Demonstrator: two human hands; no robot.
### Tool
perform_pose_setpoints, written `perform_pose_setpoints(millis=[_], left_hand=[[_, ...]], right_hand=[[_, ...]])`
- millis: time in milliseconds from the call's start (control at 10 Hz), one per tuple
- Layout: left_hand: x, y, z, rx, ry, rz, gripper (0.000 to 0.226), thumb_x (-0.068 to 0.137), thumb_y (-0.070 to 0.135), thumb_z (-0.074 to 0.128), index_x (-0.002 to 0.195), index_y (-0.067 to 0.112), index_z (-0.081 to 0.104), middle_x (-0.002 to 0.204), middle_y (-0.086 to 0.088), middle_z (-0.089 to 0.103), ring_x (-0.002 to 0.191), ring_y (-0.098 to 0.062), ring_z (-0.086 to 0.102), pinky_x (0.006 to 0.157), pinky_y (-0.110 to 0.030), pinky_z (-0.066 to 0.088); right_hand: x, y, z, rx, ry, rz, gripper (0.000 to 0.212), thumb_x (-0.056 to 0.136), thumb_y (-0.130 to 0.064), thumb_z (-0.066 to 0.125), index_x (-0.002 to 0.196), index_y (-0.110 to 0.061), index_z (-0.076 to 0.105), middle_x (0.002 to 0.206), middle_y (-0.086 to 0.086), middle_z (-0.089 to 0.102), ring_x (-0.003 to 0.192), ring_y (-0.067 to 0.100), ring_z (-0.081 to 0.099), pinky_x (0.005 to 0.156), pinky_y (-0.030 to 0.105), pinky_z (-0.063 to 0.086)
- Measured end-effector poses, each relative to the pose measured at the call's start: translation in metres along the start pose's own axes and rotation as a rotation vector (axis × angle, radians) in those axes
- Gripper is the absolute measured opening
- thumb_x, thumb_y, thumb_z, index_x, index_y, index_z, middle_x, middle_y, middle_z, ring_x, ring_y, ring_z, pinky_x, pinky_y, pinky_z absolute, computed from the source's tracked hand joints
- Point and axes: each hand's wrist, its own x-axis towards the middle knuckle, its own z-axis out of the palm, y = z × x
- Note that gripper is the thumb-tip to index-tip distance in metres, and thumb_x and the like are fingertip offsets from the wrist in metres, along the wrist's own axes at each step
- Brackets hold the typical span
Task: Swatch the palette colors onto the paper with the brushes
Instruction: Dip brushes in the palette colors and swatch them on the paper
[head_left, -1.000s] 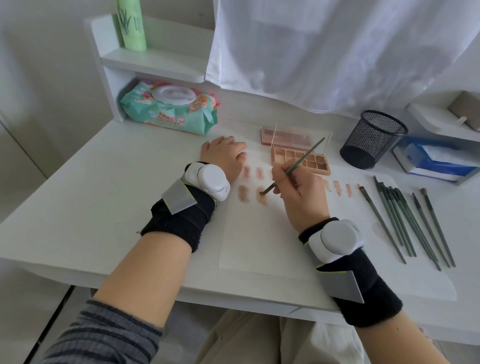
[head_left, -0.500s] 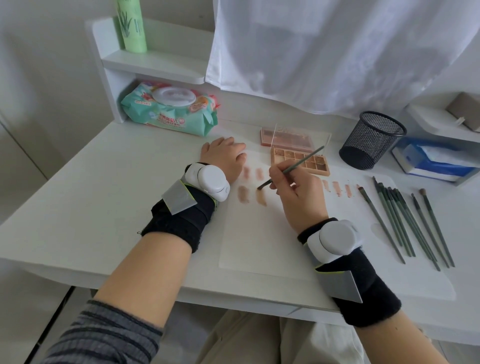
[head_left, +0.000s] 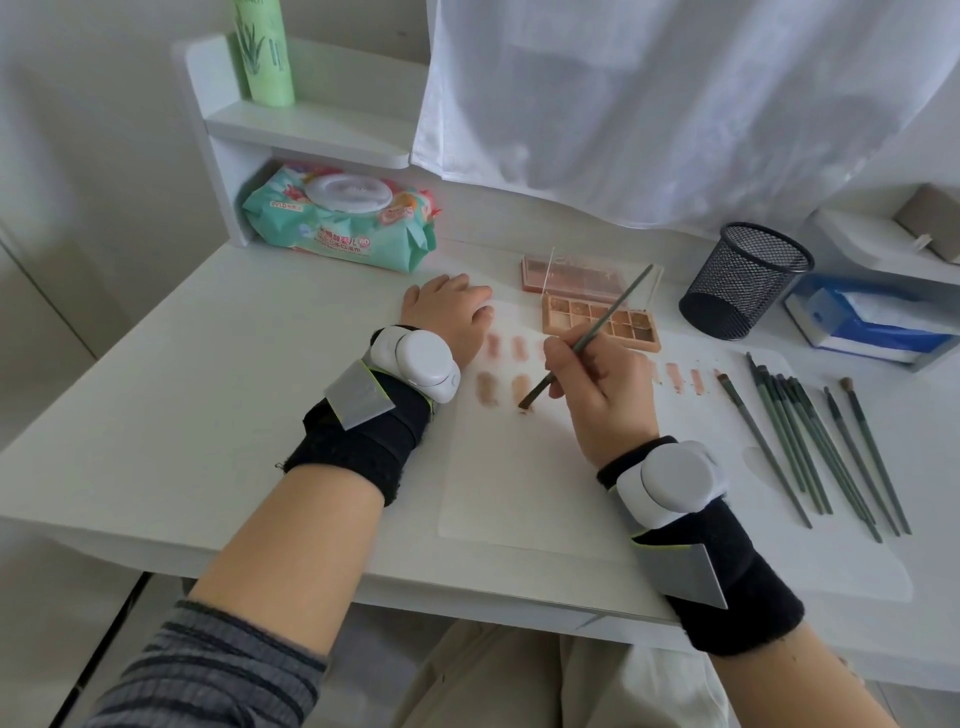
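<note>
Fingers of the right hand (head_left: 605, 387) pinch a brush (head_left: 587, 338), its tip touching the paper (head_left: 519, 467); the left hand (head_left: 449, 314) rests on the paper's corner, fingers loosely together.

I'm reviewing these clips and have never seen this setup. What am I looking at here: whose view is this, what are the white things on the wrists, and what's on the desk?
There is no robot here. The single picture comes from a camera worn on a person's head, looking down at their own hands. What the white pods strapped over black wristbands do, the picture does not show.

The left hand rests on the far left corner of the paper. The right hand pinches a thin brush, its tip touching the paper beside brown swatches.

Behind lies an open palette. To the right lie spare brushes, a mesh cup and a blue tissue pack. A wipes pack sits far left.
</note>
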Motion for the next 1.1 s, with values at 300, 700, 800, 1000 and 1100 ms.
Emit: perform_pose_setpoints(millis=[300, 700, 800, 1000, 1100], left_hand=[[-0.0007, -0.0003, -0.0009, 0.003, 0.012, -0.003, 0.034, 0.098, 0.025, 0.032, 0.122, 0.014, 0.053, 0.129, -0.006, 0.048, 0.125, -0.024, 0.036, 0.103, -0.039, 0.022], [-0.0013, 0.0017, -0.0016, 0.012, 0.000, -0.006, 0.034, 0.098, 0.024, 0.032, 0.124, 0.014, 0.052, 0.134, -0.007, 0.045, 0.127, -0.022, 0.035, 0.104, -0.037, 0.021], [-0.0011, 0.0014, -0.0011, 0.010, -0.005, -0.010, 0.033, 0.097, 0.024, 0.032, 0.121, 0.015, 0.053, 0.127, -0.005, 0.048, 0.123, -0.023, 0.037, 0.102, -0.038, 0.023], [-0.0019, 0.0029, -0.0019, 0.005, -0.005, -0.019, 0.034, 0.098, 0.024, 0.032, 0.123, 0.013, 0.053, 0.135, -0.008, 0.045, 0.128, -0.022, 0.034, 0.105, -0.037, 0.020], [-0.0018, 0.0028, -0.0026, 0.005, -0.011, -0.021, 0.034, 0.098, 0.024, 0.032, 0.123, 0.013, 0.053, 0.135, -0.008, 0.045, 0.128, -0.022, 0.034, 0.105, -0.037, 0.020]], right_hand=[[0.0025, 0.0007, 0.0002, -0.036, 0.073, -0.001, 0.016, 0.087, -0.031, 0.049, 0.071, -0.030, 0.052, 0.059, -0.002, 0.056, 0.061, 0.024, 0.057, 0.062, 0.036, 0.046], [0.0018, 0.0021, -0.0012, -0.030, 0.031, 0.063, 0.022, 0.090, -0.031, 0.051, 0.070, -0.023, 0.053, 0.063, 0.015, 0.058, 0.064, 0.029, 0.054, 0.063, 0.035, 0.044], [0.0033, 0.0034, -0.0010, -0.026, 0.034, 0.088, 0.020, 0.093, -0.021, 0.053, 0.074, -0.027, 0.055, 0.063, -0.007, 0.059, 0.067, 0.014, 0.059, 0.063, 0.028, 0.046], [0.0030, 0.0039, -0.0014, -0.055, -0.007, 0.079, 0.017, 0.093, -0.022, 0.054, 0.076, -0.023, 0.057, 0.064, -0.005, 0.059, 0.067, 0.018, 0.060, 0.067, 0.032, 0.050], [0.0026, 0.0034, -0.0011, -0.028, 0.012, 0.050, 0.021, 0.093, -0.021, 0.054, 0.074, -0.029, 0.055, 0.065, -0.008, 0.059, 0.067, 0.016, 0.059, 0.066, 0.031, 0.049]])
